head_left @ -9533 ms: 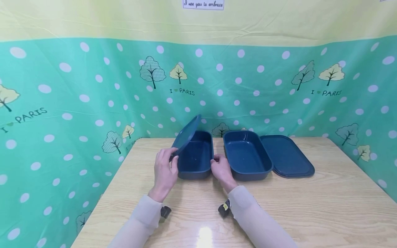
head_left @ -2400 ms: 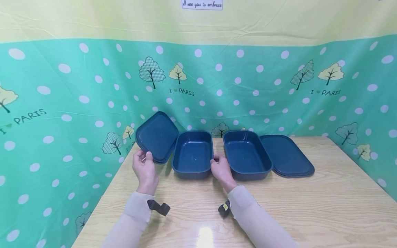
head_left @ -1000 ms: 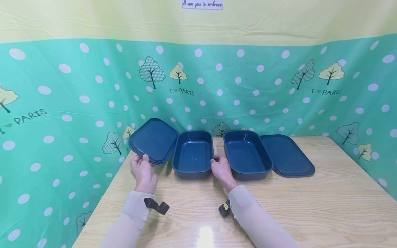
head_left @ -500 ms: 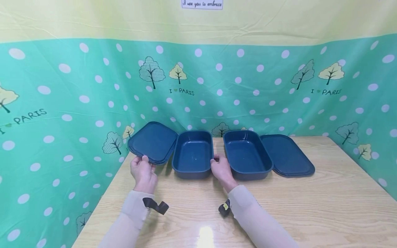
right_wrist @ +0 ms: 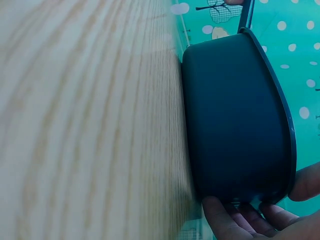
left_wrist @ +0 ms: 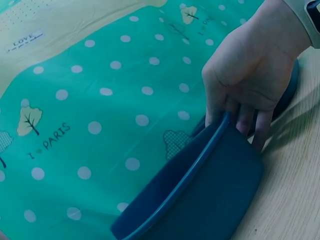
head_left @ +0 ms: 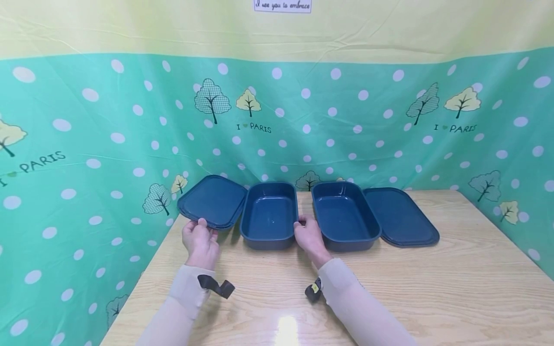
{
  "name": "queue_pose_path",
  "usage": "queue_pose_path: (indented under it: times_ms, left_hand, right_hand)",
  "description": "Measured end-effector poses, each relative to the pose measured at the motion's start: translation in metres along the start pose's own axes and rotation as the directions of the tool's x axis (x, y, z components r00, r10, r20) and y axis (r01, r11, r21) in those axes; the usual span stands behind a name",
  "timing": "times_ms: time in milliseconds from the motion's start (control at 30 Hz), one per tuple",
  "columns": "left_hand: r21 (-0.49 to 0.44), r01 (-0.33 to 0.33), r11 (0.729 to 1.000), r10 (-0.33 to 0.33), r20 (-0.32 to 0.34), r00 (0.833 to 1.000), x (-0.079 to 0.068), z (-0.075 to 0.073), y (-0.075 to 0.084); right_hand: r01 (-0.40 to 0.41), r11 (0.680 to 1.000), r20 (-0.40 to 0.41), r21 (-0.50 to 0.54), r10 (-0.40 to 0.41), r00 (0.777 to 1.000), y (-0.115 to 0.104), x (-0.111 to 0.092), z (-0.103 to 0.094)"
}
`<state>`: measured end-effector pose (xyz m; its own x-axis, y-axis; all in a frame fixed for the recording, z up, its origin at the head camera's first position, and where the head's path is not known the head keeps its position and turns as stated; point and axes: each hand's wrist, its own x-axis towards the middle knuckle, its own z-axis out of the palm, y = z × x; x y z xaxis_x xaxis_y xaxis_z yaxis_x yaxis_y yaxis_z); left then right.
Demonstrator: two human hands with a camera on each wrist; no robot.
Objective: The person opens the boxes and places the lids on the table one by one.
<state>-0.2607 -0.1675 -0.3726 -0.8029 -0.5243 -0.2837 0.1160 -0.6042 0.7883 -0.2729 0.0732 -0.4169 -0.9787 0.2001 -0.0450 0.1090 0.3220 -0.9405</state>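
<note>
My left hand [head_left: 201,243] pinches the near corner of a dark blue lid [head_left: 214,201], thumb on top and fingers beneath. The lid lies low at the table's left, beside a dark blue food container [head_left: 270,245]; whether it touches the table I cannot tell. My right hand [head_left: 309,239] grips this container's right wall, thumb at the rim. In the right wrist view, fingertips [right_wrist: 216,212] press the outer wall of the container [right_wrist: 235,120]. The left wrist view shows the container [left_wrist: 210,195] before the left hand [left_wrist: 255,65], which partly hides the lid [left_wrist: 291,92].
A second, matching container [head_left: 345,211] stands open to the right of my right hand. Against its right side lies another dark blue lid [head_left: 402,218], flat on the wooden table [head_left: 277,288]. A green dotted curtain [head_left: 277,120] hangs behind the table and at both sides.
The left hand has lifted the lid off the left container, carried it left and lowered its far side until it is nearly flat. The right hand has stayed on the container.
</note>
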Motion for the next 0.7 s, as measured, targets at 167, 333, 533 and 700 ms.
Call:
queue_pose_path:
  times_ms: [167,333,533,700]
  left_hand:
    - [-0.02,0.017,1.0,-0.017,-0.009,1.0,0.0005,-0.0008,0.0005]
    - [-0.04,0.036,0.999,-0.036,-0.011,0.999,0.0011,-0.0011,0.0013]
    - [-0.054,0.045,0.997,-0.046,-0.005,0.999,0.002,-0.0011,0.0016]
    - [-0.064,0.061,0.996,-0.063,-0.018,0.998,0.0035,-0.0016,0.0012]
  right_hand:
    - [0.003,1.0,0.0,-0.003,-0.003,1.0,0.0005,0.0005,0.0007]
    - [0.005,1.0,0.005,-0.011,-0.005,1.0,0.0008,0.0004,0.0006]
    - [0.006,1.0,0.002,-0.012,-0.006,1.0,-0.0005,-0.0007,-0.0014]
    - [0.009,1.0,0.004,-0.015,-0.009,1.0,0.0,0.0001,-0.0013]
